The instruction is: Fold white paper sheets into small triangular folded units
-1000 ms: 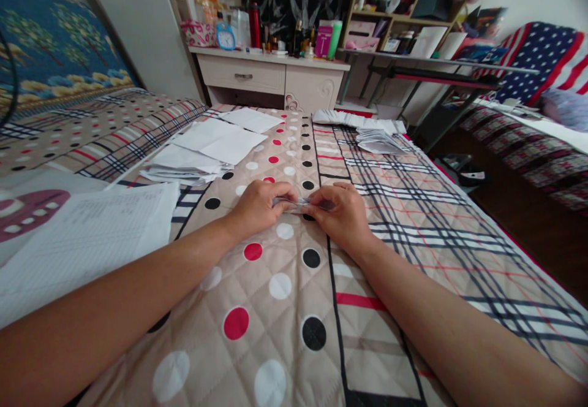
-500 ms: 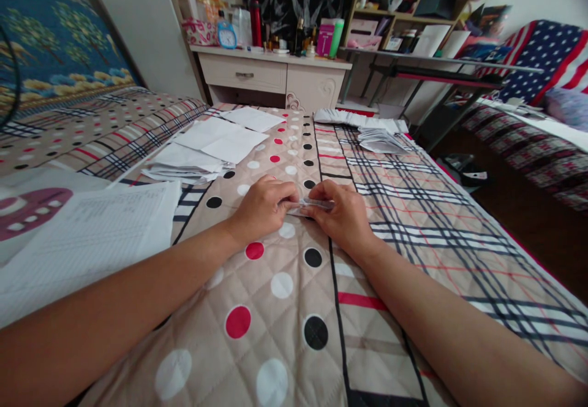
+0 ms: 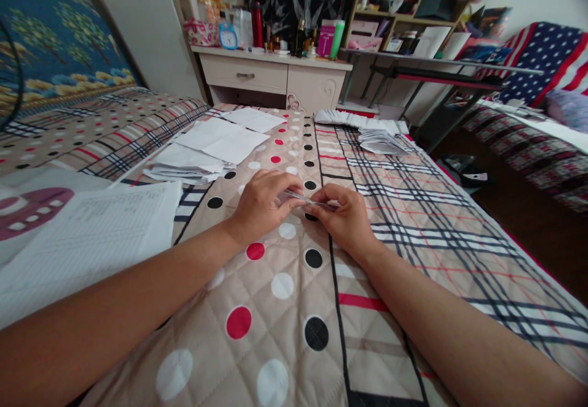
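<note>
A narrow folded strip of paper (image 3: 298, 197) is pinched between my two hands, just above the quilted bedspread (image 3: 271, 247). My left hand (image 3: 264, 201) grips its left end between thumb and fingers. On the right end, my right hand (image 3: 346, 211) holds it the same way, fingers curled. Much of the strip is hidden by my fingers. Beyond my left hand lie white paper sheets (image 3: 225, 140) above a pile of folded papers (image 3: 188, 165). Farther off to the right is a small stack of folded paper pieces (image 3: 381, 140).
Printed sheets (image 3: 110, 229) lie at the left on a white bag (image 3: 27, 186) with a pink print. A long pleated paper piece (image 3: 361, 120) rests near the bed's far edge. Behind the bed stand a white dresser (image 3: 266, 79) and a desk (image 3: 441, 60).
My left hand has turned and lifted slightly, its fingers less tightly curled. The strip now tilts up toward its left end. My right hand has barely moved.
</note>
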`<state>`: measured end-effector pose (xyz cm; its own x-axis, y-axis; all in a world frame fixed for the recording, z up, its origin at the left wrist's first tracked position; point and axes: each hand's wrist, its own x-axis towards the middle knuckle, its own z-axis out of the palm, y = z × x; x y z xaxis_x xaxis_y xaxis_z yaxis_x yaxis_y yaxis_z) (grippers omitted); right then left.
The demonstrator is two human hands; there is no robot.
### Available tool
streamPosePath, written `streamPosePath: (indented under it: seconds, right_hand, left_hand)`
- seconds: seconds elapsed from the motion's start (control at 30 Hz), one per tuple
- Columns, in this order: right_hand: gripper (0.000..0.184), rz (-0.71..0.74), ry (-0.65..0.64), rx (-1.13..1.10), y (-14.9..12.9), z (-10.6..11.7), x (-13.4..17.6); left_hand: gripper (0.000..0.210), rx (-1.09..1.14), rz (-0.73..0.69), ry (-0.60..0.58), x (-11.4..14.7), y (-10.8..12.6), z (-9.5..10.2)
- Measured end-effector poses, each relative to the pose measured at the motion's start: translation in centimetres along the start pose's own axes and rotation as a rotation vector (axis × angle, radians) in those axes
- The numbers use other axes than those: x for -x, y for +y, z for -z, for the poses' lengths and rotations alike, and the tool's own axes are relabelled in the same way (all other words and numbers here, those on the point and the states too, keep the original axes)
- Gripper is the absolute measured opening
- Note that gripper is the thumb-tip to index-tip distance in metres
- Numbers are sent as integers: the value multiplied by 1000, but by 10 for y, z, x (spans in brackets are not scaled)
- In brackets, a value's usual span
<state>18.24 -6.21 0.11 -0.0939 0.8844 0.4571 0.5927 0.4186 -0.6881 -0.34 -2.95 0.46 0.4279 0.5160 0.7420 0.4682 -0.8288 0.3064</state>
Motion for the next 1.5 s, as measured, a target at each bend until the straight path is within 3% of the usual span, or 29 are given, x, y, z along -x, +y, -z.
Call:
streamPosePath:
  seconds: [0.07,0.13,0.23,0.33,0.57,0.83,1.1,1.27,1.4,1.5]
  right_hand:
    - [11,-16,69,-60,-1,1,0]
    - [11,-35,127,-110,-2,2,-1]
    - [10,-73,146,-174,-3,2,-2]
    - [8,-103,105,-211,-3,1,-1]
    - [8,-93,58,-233,-2,-1,-1]
    - [13,59,36,-78,-4,0,0]
    - [16,-72,71,-138,-1,-4,1]
    - [19,-27,105,-131,-8,0,2]
    - [15,2,237,-194,-11,2,0]
    - [39,-29,390,-348,-7,-1,-2]
  left_hand:
    - [48,162,146,93,0,-1,-2]
    - [69,400,317,81,0,-4,-6]
    - [57,700,562,-88,1,-7,-10]
    - [38,759,676,-173,2,-4,-12]
    - [27,827,741,-127,2,4,-10]
    - [23,733,695,-132,0,7,-7]
    - [26,831,787,-49,1,9,-7]
    - [26,856,803,-54,0,13,-6]
    - [26,906,854,43,-3,16,-7]
    - [26,938,930,170,-3,13,-9]
